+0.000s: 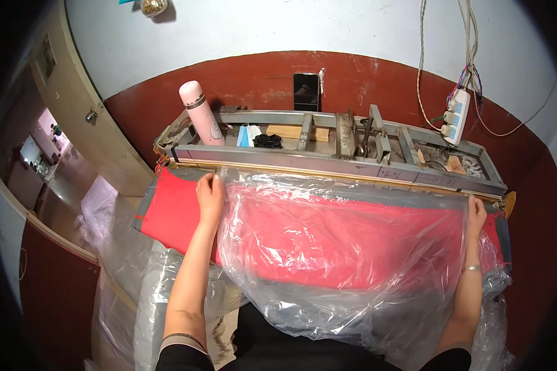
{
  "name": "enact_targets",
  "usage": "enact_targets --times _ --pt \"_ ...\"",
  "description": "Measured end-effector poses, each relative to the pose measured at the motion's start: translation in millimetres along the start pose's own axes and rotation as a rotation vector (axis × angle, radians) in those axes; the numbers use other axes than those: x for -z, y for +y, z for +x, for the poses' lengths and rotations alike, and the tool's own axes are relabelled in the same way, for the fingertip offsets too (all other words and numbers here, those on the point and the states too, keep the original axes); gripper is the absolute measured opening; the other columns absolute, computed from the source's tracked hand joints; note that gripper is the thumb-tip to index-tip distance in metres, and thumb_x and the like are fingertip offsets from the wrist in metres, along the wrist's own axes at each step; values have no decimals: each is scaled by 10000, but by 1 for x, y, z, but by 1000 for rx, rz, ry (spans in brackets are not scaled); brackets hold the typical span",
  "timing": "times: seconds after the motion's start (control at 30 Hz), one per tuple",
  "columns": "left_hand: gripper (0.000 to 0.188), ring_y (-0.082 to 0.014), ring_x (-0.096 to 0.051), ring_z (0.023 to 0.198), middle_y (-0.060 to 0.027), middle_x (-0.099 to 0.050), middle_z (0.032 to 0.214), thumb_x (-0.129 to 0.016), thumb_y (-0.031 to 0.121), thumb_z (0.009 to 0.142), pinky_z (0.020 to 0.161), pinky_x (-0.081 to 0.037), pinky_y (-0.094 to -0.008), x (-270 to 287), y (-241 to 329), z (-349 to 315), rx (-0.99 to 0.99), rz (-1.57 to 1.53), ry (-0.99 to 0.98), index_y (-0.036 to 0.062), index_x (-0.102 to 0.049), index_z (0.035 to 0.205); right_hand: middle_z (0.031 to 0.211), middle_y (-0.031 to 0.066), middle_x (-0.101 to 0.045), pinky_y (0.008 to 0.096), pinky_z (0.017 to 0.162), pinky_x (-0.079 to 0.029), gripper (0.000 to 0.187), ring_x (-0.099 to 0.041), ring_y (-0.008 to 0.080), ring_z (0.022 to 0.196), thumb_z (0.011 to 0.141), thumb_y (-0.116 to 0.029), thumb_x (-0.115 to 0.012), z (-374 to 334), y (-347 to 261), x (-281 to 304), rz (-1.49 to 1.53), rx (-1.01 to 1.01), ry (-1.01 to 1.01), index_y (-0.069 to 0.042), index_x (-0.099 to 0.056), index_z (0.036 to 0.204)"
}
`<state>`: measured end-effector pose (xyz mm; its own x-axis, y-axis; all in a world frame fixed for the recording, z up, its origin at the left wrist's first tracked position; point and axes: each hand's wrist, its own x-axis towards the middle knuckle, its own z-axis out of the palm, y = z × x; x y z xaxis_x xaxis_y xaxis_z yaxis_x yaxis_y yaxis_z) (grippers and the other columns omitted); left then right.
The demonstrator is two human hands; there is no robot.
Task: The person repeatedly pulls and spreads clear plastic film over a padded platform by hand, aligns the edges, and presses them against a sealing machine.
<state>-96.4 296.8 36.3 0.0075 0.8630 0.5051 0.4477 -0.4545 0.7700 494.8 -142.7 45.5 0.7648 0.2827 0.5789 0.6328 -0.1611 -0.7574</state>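
Observation:
A wide sheet of clear plastic film [346, 309] is stretched between my hands and drapes toward my body. My left hand [210, 190] pinches its far left corner, and my right hand [475, 213] grips its far right corner. Beneath the film lies a red padded surface [170, 210] with a grey border, seen bare at its left end and through the plastic elsewhere. Both hands are close to the long metal bar [260, 158] along the surface's far side. The exact fold of film inside each fist is hidden by the fingers.
Behind the bar, a metal frame [408, 145] holds a pink bottle [201, 114], a face mask [247, 135] and a black cloth band [267, 141]. A phone [306, 91] leans on the wall. A power strip [457, 117] hangs at right. The door [83, 93] stands at left.

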Motion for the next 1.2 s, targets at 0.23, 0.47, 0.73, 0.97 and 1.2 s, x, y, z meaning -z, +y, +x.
enact_targets --times 0.23,0.47,0.73,0.97,1.2 --pt "188 -341 -504 871 -188 -578 844 -597 171 794 771 -401 -403 13 17 -22 -60 122 -85 -15 -578 813 691 88 -438 280 590 -387 225 -464 173 641 854 -97 -596 -80 -90 93 -409 167 93 41 -484 714" --pt "62 -128 -543 717 -58 -569 757 -569 61 847 660 -442 -275 14 123 -92 -83 -459 -399 8 -552 875 833 134 -558 356 719 -446 172 -561 263 791 875 -151 -580 -79 -61 150 -666 270 112 17 -576 841" --pt "112 -291 -571 828 -116 -599 858 -617 34 749 759 -421 -371 51 165 -124 -416 -311 -370 23 -546 835 1008 55 -610 248 758 -464 328 -569 130 933 728 -93 -718 -131 -344 -116 243 247 -782 -30 -592 1024" --pt "509 -249 -555 1046 -122 -563 1116 -645 104 788 962 -382 -366 75 174 -134 -416 -310 -532 24 -410 1232 776 15 -626 222 635 -446 96 -543 64 725 854 -58 -592 -187 -373 -160 721 37 -978 17 -644 826" --pt "153 -124 -552 706 -54 -616 787 -529 203 897 680 -461 -302 160 56 -157 -66 125 -1675 54 -566 893 810 -17 -568 213 652 -405 144 -495 56 727 909 -182 -534 -100 -246 -104 680 -248 -352 -56 -599 882"
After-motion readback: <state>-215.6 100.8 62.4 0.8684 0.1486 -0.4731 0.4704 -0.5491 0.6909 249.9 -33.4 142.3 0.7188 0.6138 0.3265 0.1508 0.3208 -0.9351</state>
